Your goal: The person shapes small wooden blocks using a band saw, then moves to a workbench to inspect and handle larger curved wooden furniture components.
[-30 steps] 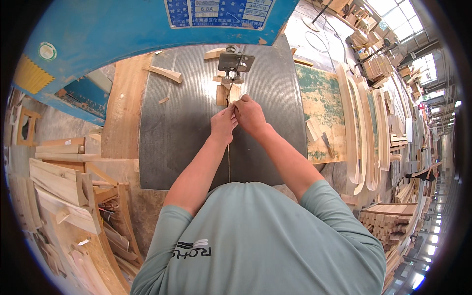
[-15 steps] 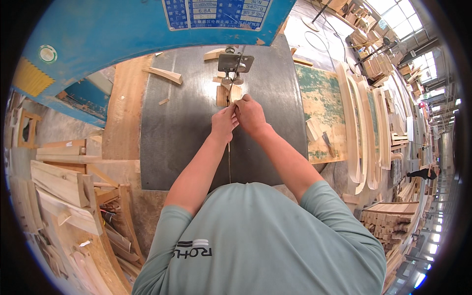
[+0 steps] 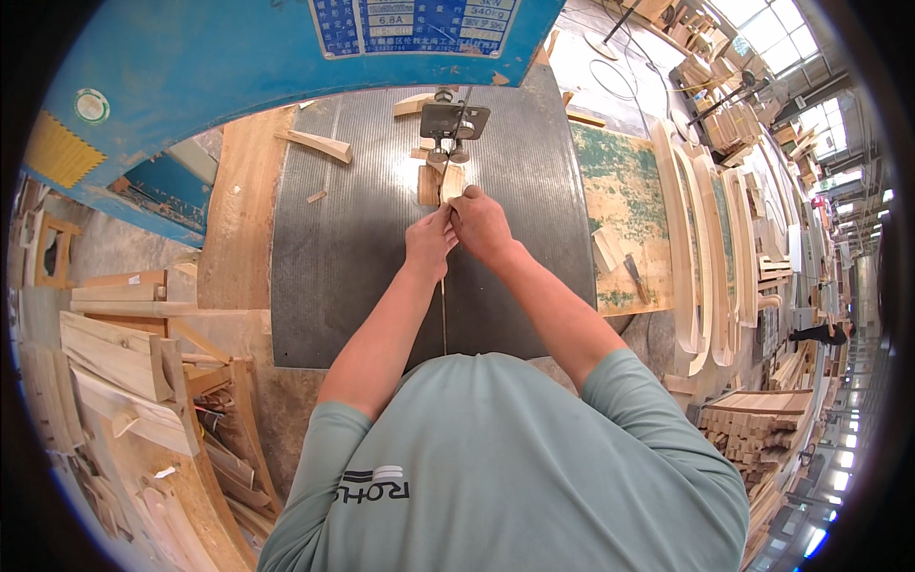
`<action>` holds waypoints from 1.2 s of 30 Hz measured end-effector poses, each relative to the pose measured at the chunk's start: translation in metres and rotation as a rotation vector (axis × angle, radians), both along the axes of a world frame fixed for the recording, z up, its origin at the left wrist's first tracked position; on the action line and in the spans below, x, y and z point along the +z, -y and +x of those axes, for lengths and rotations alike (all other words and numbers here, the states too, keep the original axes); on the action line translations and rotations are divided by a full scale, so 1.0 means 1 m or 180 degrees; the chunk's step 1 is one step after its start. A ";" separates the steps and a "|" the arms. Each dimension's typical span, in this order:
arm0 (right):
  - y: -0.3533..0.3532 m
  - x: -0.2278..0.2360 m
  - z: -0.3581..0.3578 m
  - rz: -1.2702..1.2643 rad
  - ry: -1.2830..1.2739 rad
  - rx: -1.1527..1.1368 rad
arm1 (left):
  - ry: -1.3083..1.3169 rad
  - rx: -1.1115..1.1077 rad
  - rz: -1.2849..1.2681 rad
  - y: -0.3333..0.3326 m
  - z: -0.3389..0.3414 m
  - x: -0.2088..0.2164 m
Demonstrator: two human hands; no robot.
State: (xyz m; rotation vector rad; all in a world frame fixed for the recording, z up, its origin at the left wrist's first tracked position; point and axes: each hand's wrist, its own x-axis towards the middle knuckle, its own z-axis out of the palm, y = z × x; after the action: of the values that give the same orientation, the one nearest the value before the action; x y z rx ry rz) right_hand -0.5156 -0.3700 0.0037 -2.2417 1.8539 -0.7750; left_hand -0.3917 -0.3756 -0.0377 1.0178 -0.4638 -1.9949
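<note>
A blue bandsaw (image 3: 257, 57) stands over a dark metal saw table (image 3: 362, 267). Just in front of its blade guide (image 3: 456, 122), both hands meet at a small pale wood piece (image 3: 452, 181). My right hand (image 3: 480, 224) is closed on the wood's near end, thumb and fingers pinched together. Pressed against it from the left, my left hand (image 3: 429, 243) has its fingers bunched at the same end. The fingers hide that end of the wood. Beside the blade line lies a flat brown wood block (image 3: 428, 186).
Offcuts lie on the saw table, a long wedge (image 3: 324, 145) and a small chip (image 3: 316, 196) among them. On the right, a worn green board (image 3: 620, 210) carries a knife-like tool (image 3: 636, 278). Curved timbers (image 3: 696, 248) stand beyond it; stacked planks (image 3: 114, 353) are at left.
Both hands have shifted very slightly left. More of the pale wood piece shows beyond my fingers now.
</note>
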 end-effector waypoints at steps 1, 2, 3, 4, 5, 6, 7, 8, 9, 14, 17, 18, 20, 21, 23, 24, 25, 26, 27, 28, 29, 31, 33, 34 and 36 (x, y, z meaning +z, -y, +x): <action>-0.001 -0.001 0.000 -0.0017 0.0007 0.0007 | -0.0009 0.0025 0.0001 -0.002 0.000 0.000; -0.002 -0.001 0.001 -0.0035 0.0015 0.0015 | -0.0008 0.0020 0.0005 -0.003 0.001 0.001; -0.003 -0.001 0.001 -0.0052 0.0023 0.0022 | -0.0008 0.0014 0.0010 -0.004 0.001 0.002; -0.004 -0.002 0.001 -0.0087 0.0050 0.0068 | -0.0008 0.0007 0.0015 -0.005 0.002 0.003; -0.006 -0.001 0.001 -0.0124 0.0077 0.0119 | -0.0030 0.0016 -0.0007 -0.006 0.003 0.003; -0.007 -0.001 0.001 -0.0161 0.0104 0.0169 | -0.0053 0.0026 -0.0029 -0.007 0.004 0.002; -0.008 0.000 0.001 -0.0145 0.0084 0.0175 | -0.0075 0.0034 -0.0051 -0.009 0.005 0.002; -0.009 0.001 0.002 -0.0128 0.0065 0.0182 | -0.0083 0.0031 -0.0067 -0.010 0.006 0.001; -0.011 0.002 0.003 -0.0111 0.0045 0.0190 | -0.0091 0.0028 -0.0082 -0.011 0.007 0.000; -0.019 0.008 0.005 -0.0046 0.0090 0.0158 | -0.0113 0.0058 -0.0118 -0.018 0.008 -0.002; -0.023 0.011 0.006 -0.0046 0.0092 0.0194 | -0.0125 0.0084 -0.0120 -0.022 0.010 0.002; -0.024 0.011 0.005 -0.0055 0.0086 0.0215 | -0.0123 0.0099 -0.0101 -0.024 0.009 0.005; -0.025 0.010 0.005 -0.0086 0.0123 0.0270 | -0.0132 0.0112 -0.0103 -0.026 0.010 0.006; -0.025 0.009 0.005 -0.0100 0.0143 0.0304 | -0.0145 0.0110 -0.0125 -0.027 0.011 0.005; -0.026 0.009 0.006 -0.0104 0.0161 0.0311 | -0.0193 0.0124 -0.0131 -0.028 0.012 0.002; -0.027 0.009 0.006 -0.0105 0.0168 0.0311 | -0.0229 0.0141 -0.0116 -0.029 0.013 0.001; -0.027 0.009 0.005 -0.0087 0.0154 0.0311 | -0.0265 0.0158 -0.0102 -0.029 0.013 0.000; -0.028 0.010 0.005 -0.0069 0.0142 0.0312 | -0.0226 0.0158 -0.0087 -0.030 0.013 0.001; -0.029 0.010 0.005 -0.0052 0.0130 0.0312 | -0.0188 0.0159 -0.0073 -0.031 0.013 0.001; -0.029 0.011 0.005 -0.0050 0.0130 0.0322 | -0.0150 0.0159 -0.0059 -0.031 0.013 0.002; -0.030 0.011 0.005 -0.0048 0.0127 0.0331 | -0.0145 0.0172 -0.0061 -0.032 0.012 0.002; -0.032 0.011 0.005 -0.0100 0.0127 0.0336 | -0.0135 0.0196 -0.0063 -0.035 0.012 0.003; -0.034 0.011 0.006 -0.0211 0.0138 0.0347 | -0.0091 0.0192 -0.0096 -0.036 0.011 -0.001; -0.036 0.011 0.006 -0.0206 0.0107 0.0350 | -0.0069 0.0191 -0.0113 -0.036 0.011 -0.003; -0.039 0.011 0.003 -0.0200 0.0039 0.0349 | -0.0018 0.0165 -0.0147 -0.035 0.008 -0.001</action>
State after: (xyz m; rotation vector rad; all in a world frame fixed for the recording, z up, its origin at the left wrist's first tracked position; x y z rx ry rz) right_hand -0.5122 -0.3309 0.0146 -2.3480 1.7078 -0.8373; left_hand -0.3833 -0.3405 -0.0383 0.9858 -0.4735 -1.9320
